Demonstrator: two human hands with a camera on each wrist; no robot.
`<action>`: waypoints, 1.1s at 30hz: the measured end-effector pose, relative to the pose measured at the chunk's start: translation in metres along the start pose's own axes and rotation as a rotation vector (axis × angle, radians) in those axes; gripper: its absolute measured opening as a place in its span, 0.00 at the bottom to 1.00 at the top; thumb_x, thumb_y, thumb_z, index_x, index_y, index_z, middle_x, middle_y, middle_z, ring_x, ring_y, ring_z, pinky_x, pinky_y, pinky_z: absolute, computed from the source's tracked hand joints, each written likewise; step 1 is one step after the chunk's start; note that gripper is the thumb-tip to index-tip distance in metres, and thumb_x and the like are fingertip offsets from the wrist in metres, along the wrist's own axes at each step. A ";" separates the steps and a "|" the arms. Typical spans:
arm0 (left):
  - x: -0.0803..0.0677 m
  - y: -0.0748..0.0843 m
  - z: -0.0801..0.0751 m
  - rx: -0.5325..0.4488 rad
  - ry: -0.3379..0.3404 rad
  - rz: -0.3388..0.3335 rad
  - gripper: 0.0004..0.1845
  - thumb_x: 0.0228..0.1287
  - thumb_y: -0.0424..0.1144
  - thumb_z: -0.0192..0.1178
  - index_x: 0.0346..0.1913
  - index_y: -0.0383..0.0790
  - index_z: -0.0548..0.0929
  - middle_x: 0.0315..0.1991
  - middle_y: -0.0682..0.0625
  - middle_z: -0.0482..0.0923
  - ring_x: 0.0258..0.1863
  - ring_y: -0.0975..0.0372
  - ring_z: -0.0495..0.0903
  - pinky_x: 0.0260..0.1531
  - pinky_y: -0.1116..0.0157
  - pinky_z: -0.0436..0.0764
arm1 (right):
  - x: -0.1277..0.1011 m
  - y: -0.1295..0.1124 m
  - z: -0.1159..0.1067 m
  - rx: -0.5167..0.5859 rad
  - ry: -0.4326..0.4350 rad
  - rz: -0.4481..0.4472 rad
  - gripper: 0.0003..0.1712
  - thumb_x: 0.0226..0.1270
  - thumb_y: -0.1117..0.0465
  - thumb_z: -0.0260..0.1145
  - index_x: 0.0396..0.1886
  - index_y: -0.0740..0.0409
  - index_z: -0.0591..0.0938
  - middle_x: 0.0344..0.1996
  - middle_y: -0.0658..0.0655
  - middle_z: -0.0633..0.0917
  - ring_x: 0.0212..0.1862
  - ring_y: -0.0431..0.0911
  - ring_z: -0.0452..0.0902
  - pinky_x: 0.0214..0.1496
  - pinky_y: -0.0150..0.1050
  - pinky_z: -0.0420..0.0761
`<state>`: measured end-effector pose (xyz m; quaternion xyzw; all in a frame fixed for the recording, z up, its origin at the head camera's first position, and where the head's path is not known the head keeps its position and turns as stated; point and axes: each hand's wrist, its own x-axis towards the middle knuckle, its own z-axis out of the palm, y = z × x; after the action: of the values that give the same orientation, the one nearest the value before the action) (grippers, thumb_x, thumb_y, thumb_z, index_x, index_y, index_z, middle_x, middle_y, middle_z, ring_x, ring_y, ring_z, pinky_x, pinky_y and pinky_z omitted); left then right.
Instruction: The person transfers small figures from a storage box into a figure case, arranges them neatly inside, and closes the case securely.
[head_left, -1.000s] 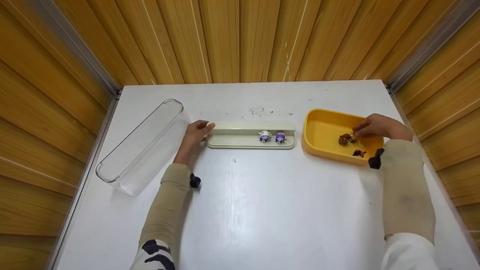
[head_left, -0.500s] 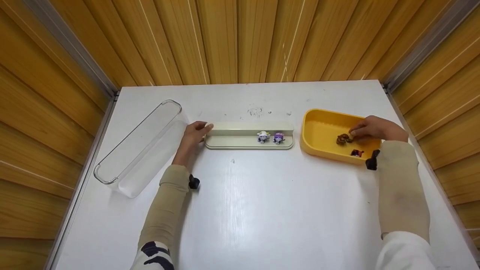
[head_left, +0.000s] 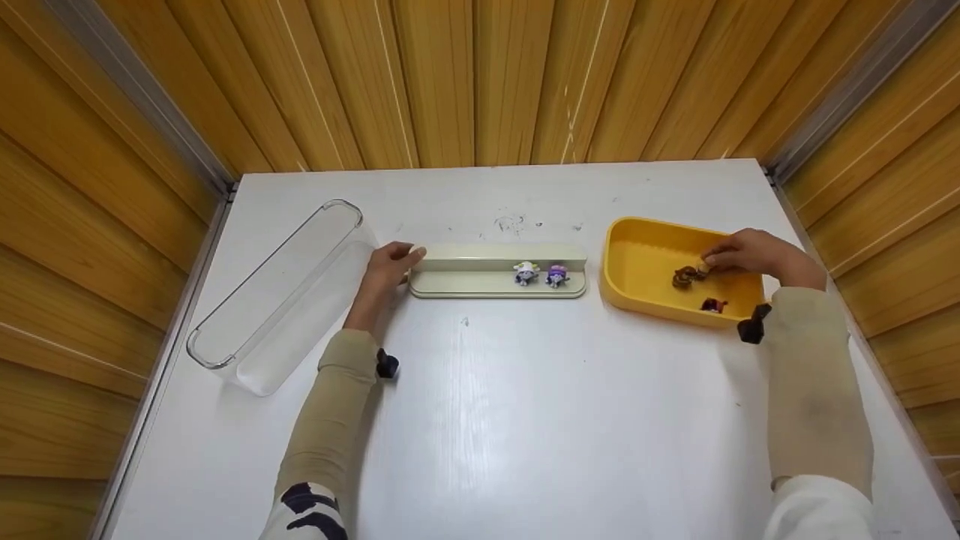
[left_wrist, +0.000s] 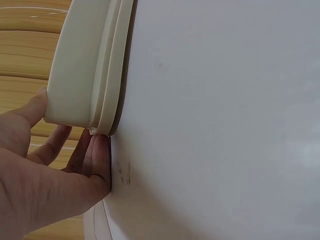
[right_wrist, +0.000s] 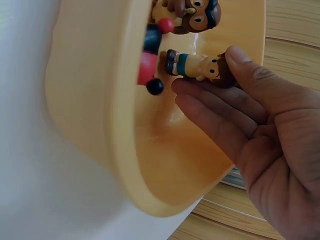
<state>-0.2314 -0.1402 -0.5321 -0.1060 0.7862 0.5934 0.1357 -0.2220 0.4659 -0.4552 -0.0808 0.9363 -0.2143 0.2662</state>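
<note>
At the white worktop (head_left: 525,420), we are mid-pick: our right hand (head_left: 750,255) reaches into the yellow tub (head_left: 637,262) at three o'clock, thumb and fingertips pinching a small brown-haired figure (right_wrist: 200,66) lying on the tub floor beside an owl-like toy (right_wrist: 192,12) and a red-and-black one (head_left: 714,305). Our left hand (head_left: 386,270) steadies the nine o'clock end of the cream display shelf (head_left: 472,262) at centre, thumb on top, fingers curled under its edge. Two small figures, one white (head_left: 526,274) and one purple (head_left: 556,275), already stand on the shelf toward its three o'clock end. As we judge it, the next move calls for a clean lift clear of the tub's rim and an upright placing beside those two. A clear plastic cover (head_left: 277,292) lies at nine o'clock. Wood-panelled walls (head_left: 480,75) close the worktop in on three sides.
</note>
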 end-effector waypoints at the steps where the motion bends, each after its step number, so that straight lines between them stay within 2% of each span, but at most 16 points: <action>1: 0.000 0.000 0.000 -0.001 0.002 0.000 0.29 0.73 0.50 0.63 0.67 0.35 0.75 0.63 0.41 0.75 0.62 0.52 0.75 0.61 0.55 0.78 | -0.001 -0.001 -0.002 0.015 0.007 0.000 0.29 0.80 0.50 0.59 0.62 0.72 0.79 0.54 0.73 0.82 0.52 0.59 0.80 0.65 0.63 0.72; 4: 0.000 0.001 0.001 0.004 -0.002 -0.001 0.29 0.73 0.51 0.63 0.67 0.35 0.74 0.64 0.41 0.75 0.62 0.52 0.75 0.61 0.56 0.78 | -0.002 -0.005 -0.006 0.086 0.019 0.015 0.28 0.80 0.51 0.58 0.62 0.73 0.78 0.54 0.72 0.83 0.52 0.58 0.83 0.61 0.54 0.80; 7: 0.000 0.001 0.001 0.008 -0.009 -0.001 0.30 0.73 0.51 0.62 0.68 0.35 0.74 0.64 0.41 0.74 0.62 0.52 0.75 0.61 0.56 0.77 | -0.003 -0.009 -0.008 0.152 0.026 0.032 0.29 0.80 0.51 0.58 0.63 0.73 0.77 0.55 0.71 0.83 0.52 0.57 0.84 0.56 0.47 0.83; 15: 0.000 0.001 -0.001 0.007 -0.003 0.002 0.28 0.73 0.51 0.62 0.66 0.34 0.75 0.61 0.41 0.76 0.59 0.53 0.75 0.60 0.56 0.78 | -0.005 -0.022 -0.005 0.150 0.042 0.011 0.29 0.81 0.50 0.56 0.64 0.72 0.76 0.57 0.71 0.82 0.57 0.61 0.82 0.61 0.55 0.78; 23: -0.001 0.003 0.000 -0.016 -0.005 -0.001 0.29 0.72 0.51 0.63 0.67 0.35 0.75 0.63 0.41 0.75 0.61 0.53 0.75 0.60 0.55 0.78 | -0.013 -0.032 -0.005 0.157 0.089 0.000 0.28 0.81 0.50 0.58 0.65 0.70 0.76 0.57 0.70 0.82 0.58 0.62 0.81 0.59 0.49 0.80; 33: 0.000 0.002 0.000 -0.014 -0.007 -0.020 0.29 0.72 0.51 0.63 0.67 0.35 0.75 0.63 0.41 0.75 0.61 0.53 0.75 0.60 0.56 0.77 | -0.016 -0.038 -0.003 0.122 0.094 -0.036 0.27 0.80 0.50 0.58 0.63 0.68 0.79 0.55 0.68 0.84 0.57 0.61 0.82 0.58 0.47 0.81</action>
<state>-0.2321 -0.1398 -0.5300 -0.1127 0.7804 0.5981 0.1434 -0.2089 0.4371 -0.4291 -0.0710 0.9314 -0.2790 0.2226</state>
